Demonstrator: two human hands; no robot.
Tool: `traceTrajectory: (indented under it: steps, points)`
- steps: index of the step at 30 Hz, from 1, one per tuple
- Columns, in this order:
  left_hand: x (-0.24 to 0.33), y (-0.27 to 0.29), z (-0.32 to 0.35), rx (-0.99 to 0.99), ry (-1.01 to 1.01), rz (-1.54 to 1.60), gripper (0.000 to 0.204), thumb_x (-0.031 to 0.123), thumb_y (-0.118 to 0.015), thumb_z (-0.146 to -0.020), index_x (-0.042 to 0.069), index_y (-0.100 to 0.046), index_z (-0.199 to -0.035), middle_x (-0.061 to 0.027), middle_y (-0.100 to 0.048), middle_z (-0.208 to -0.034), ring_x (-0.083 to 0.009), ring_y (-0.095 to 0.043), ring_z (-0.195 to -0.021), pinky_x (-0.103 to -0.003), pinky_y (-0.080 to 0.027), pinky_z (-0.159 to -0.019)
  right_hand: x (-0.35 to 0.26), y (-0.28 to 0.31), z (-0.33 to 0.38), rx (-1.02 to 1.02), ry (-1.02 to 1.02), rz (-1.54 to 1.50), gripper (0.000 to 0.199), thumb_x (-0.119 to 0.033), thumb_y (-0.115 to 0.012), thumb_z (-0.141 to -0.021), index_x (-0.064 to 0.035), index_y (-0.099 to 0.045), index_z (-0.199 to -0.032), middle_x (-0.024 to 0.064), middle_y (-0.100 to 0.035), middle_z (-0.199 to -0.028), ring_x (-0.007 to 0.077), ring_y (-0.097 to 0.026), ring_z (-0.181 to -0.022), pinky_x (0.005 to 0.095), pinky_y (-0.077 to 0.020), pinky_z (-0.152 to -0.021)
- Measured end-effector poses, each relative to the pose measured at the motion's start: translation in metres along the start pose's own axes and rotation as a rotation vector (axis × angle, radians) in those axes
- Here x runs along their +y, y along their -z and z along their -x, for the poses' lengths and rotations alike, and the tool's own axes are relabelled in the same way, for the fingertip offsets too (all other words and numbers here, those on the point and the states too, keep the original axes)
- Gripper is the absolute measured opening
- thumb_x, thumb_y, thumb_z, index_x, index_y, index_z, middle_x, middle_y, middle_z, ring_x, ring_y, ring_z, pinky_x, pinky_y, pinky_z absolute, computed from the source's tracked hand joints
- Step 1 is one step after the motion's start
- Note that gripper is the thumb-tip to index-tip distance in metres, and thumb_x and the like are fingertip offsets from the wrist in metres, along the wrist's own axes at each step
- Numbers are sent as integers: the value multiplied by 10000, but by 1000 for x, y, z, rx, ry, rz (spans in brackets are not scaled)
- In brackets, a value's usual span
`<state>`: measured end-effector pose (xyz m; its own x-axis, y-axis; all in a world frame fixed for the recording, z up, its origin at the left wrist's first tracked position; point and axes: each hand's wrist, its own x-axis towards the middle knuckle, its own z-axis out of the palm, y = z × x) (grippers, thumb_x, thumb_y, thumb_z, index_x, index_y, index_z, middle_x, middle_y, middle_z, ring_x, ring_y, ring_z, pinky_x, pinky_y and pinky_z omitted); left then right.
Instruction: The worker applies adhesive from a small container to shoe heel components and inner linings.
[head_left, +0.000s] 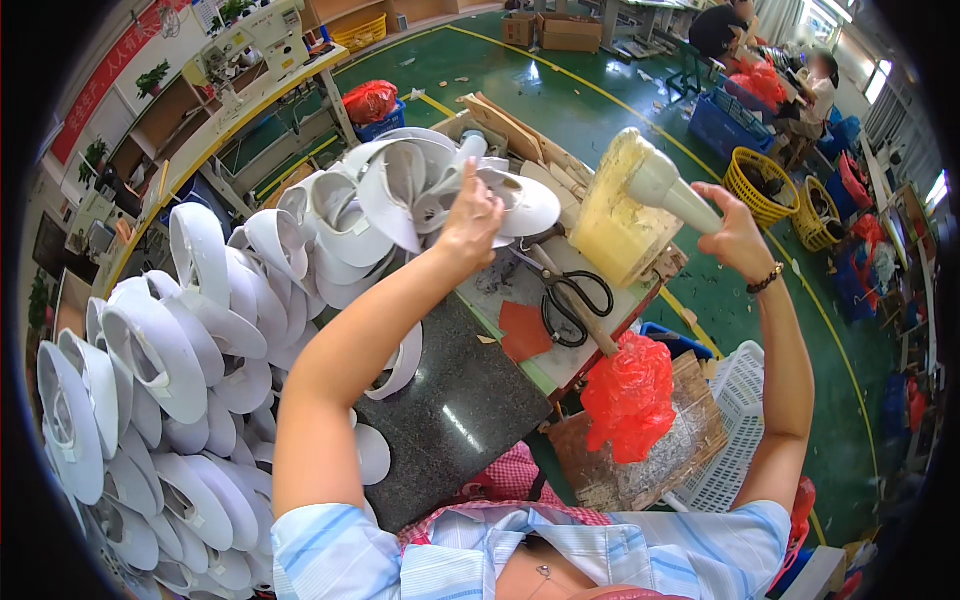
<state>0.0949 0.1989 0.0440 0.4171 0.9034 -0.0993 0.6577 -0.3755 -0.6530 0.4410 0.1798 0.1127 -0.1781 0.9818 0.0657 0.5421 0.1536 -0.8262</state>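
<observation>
My left hand (472, 222) reaches over the far end of a pile of white visor-shaped pieces (385, 190). Its fingers curl in on one white piece (530, 206), the index finger stretched toward a pale cylinder (470, 146). Out to the right, my right hand (736, 238) grips the narrow end of a pale, bottle-like object (664, 184) between thumb and fingers. That object's wide end lies against a yellowish, glue-crusted block (622, 222). Black-handled scissors (572, 305) lie between my hands, beside a reddish-brown scrap (524, 330).
More white pieces (160, 360) crowd the left side. A dark stone slab (455, 410) lies before me. To its right are a red plastic bag (630, 395), a worn board (690, 425) and a white basket (735, 430). People sit at the far right, near yellow baskets (760, 188).
</observation>
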Motion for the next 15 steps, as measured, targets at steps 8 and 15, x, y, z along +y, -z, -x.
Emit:
traceTrajectory:
  steps: [8,15]
  points:
    - [-1,-9,34,-59,-37,-74,386,210,-613,-760,70,-586,-1119,-87,-614,-1066,-278,-491,-1174,-583,-67,-1130,-23,-25,-69,-104,52,16,661,22,-603,-615,12,-485,-1265,19,-579,-801,72,-482,-560,233,-400,-480]
    - [6,-16,31,82,6,86,532,220,-641,-736,45,-523,-1225,-143,-598,-1122,-332,-400,-1261,-587,-123,-1117,-17,-70,-164,-136,-9,-23,721,20,-626,-617,-22,-459,-1317,20,-545,-629,77,-420,-418,247,-307,-358]
